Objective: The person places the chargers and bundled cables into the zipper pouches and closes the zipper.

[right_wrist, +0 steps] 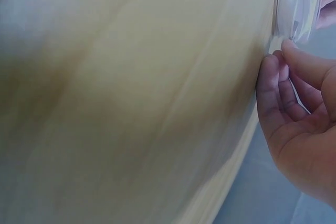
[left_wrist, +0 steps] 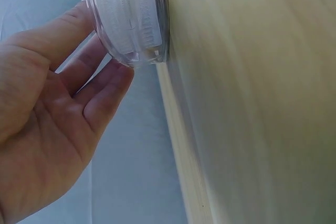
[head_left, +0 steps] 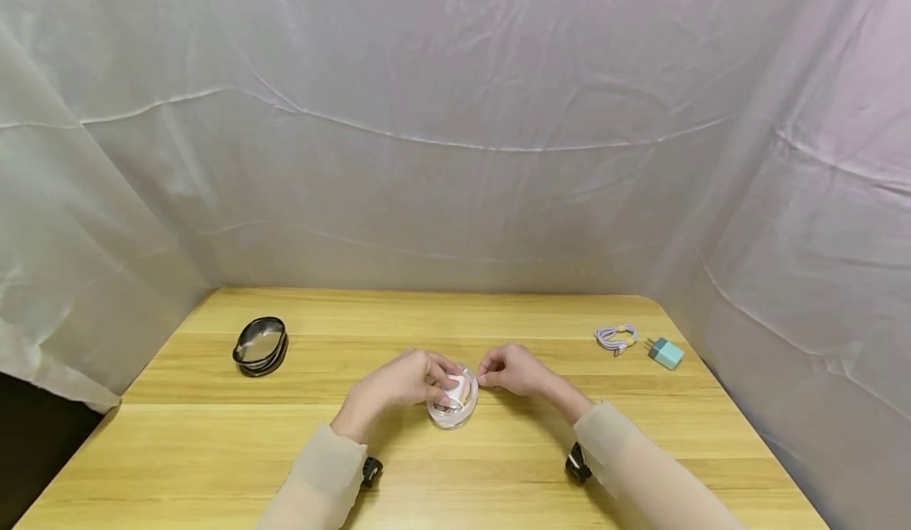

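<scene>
A small round clear pouch (head_left: 464, 414) with a whitish rim lies mid-table, a white item (head_left: 455, 392) showing through it. In the left wrist view, zipper teeth run along the side of the pouch (left_wrist: 128, 14). My left hand (head_left: 402, 380) reaches over it from the left and holds it, thumb on one side and fingers curled at its edge. At the right edge of the pouch, my right hand (head_left: 518, 370) pinches with thumb and forefinger. Those fingertips (right_wrist: 287, 45) meet right at the rim in the right wrist view; the small part between them is hidden.
A round clear case with black trim (head_left: 262, 365) stands at the far left of the wooden table (head_left: 455, 482). On the right lie a coiled lilac cable (head_left: 607, 332) and a teal plug adapter (head_left: 666, 353). Grey-white curtains (head_left: 455, 198) hang behind and beside the table.
</scene>
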Available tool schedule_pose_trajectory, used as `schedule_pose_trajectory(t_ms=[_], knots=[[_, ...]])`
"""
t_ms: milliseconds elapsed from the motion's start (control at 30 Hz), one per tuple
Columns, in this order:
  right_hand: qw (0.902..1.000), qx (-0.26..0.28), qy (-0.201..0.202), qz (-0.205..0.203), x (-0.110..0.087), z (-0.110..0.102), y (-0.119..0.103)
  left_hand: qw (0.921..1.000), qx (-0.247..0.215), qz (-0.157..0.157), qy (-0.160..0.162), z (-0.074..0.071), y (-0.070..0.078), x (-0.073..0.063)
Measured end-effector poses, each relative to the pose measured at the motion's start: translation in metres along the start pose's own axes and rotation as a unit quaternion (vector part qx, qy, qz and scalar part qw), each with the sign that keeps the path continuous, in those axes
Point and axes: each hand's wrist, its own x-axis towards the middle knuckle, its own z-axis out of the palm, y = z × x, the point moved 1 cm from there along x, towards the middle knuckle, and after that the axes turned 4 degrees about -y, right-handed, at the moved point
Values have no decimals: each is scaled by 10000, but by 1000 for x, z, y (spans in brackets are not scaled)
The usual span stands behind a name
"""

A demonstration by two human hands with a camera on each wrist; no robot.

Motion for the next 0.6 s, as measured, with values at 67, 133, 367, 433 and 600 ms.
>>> schedule_pose_trajectory(t_ms=[67,133,367,433,600], knots=[[10000,-31,-7,-16,-1,0,0,10000,44,37,4,0,1,0],[10000,-12,-13,-35,-2,1,1,10000,84,35,11,0,1,0],[10000,59,4,-20,-4,3,3,9999,134,42,13,1,-2,1],[10000,52,-12,-19,-5,3,4,9999,133,84,-10,1,-2,0],[9999,139,-22,-1,-4,3,3,9998,120,176,-46,0,-1,-1]])
